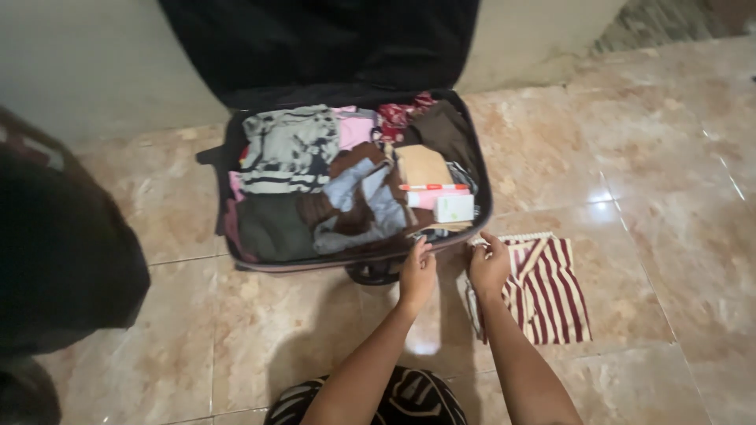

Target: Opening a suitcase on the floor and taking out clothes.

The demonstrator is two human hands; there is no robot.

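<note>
An open dark suitcase lies on the tiled floor, packed with folded clothes: a grey patterned top, a light blue garment, a brown piece, and a small white box beside an orange-and-white tube. My left hand rests at the suitcase's near rim, fingers touching its edge. My right hand is just right of it, fingers curled on the top edge of a red-and-white striped cloth lying on the floor.
The suitcase lid stands up against a pale wall. A dark bulky shape fills the left side. Glossy marble tiles stretch to the right. A suitcase handle pokes out below the near rim.
</note>
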